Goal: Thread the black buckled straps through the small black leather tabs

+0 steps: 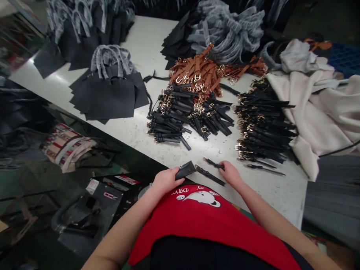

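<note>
Left hand (166, 180) closed over one end of a small black leather piece (186, 170); the grip underneath is hidden. Right hand (230, 173) nearly shut, fingers pinching one end of a short black strap (213, 163), that end covered. Loose strap (210, 176) between the hands, on the white table (148, 35); unclear whether it touches the leather piece. Beyond both hands: heaped black buckled straps (171, 111), too tangled to count, then brown straps (197, 68). Beyond the left hand, black sheets (113, 97). Past the right, pale cloth (313, 116), cut off by the frame.
</note>
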The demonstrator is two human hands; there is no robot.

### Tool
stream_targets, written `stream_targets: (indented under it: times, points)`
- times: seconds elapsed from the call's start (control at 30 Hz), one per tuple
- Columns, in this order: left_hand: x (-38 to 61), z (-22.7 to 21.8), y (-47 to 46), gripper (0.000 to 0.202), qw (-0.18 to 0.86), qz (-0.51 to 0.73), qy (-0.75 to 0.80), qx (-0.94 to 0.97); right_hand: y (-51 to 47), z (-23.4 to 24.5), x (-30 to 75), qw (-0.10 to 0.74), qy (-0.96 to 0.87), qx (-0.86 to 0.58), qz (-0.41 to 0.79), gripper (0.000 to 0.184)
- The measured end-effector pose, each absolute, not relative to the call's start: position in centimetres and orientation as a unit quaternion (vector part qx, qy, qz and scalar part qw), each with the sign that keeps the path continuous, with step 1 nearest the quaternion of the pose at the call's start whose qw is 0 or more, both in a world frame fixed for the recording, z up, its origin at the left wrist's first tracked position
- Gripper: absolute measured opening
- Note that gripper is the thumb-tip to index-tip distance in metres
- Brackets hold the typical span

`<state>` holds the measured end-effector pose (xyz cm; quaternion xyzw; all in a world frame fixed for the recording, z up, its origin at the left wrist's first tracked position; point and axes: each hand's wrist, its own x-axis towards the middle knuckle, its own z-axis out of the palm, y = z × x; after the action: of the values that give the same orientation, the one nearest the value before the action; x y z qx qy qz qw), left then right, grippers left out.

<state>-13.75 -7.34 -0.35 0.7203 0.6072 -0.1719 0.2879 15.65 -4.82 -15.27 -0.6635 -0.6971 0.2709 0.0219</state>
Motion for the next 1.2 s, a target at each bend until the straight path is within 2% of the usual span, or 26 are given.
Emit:
stream_targets:
  times: [0.13, 0.27, 0.4, 0.57, 0.7, 0.83, 0.93, 1.07, 1.2]
  points:
    - [-14.0, -0.5, -6.8, 0.039, 0.282, -0.157, 0.581, 0.747, -4.4, -14.9, 15.4, 0.033, -0.667, -0.659, 0.346, 0.032]
    - [-13.5, -0.4, -5.9, 0.042, 0.278, -0.151, 0.556, 0.769, -4.5, -12.8, 14.7, 0.072, -0.614, -0.622, 0.480, 0.041]
    - [-12.2, 0.5, -4.8, 0.047, 0.285, -0.115, 0.517, 0.799, -5.3, -10.4, 13.2, 0.059, -0.632, -0.552, 0.541, 0.044]
    - [-12.9, 1.7, -3.5, 0.048, 0.276, -0.066, 0.542, 0.791, -5.7, -9.7, 13.0, 0.054, -0.655, -0.597, 0.460, 0.040]
    - [-15.1, 1.6, -3.5, 0.051, 0.262, -0.086, 0.608, 0.744, -7.0, -10.7, 12.8, -0.010, -0.697, -0.613, 0.371, 0.030]
    - [-15.8, 0.9, -5.1, 0.047, 0.287, -0.099, 0.613, 0.729, -8.5, -11.8, 11.0, -0.085, -0.722, -0.638, 0.255, 0.029]
    - [-15.3, 0.4, -6.3, 0.043, 0.304, -0.095, 0.617, 0.720, -8.3, -12.2, 10.6, -0.107, -0.714, -0.643, 0.254, 0.021]
    - [-14.6, -0.1, -7.2, 0.040, 0.311, -0.099, 0.626, 0.709, -7.0, -11.4, 13.5, -0.099, -0.688, -0.654, 0.299, 0.021]
    - [-13.8, -0.2, -7.7, 0.043, 0.309, -0.101, 0.643, 0.693, -4.9, -9.3, 19.7, -0.061, -0.693, -0.676, 0.243, 0.022]
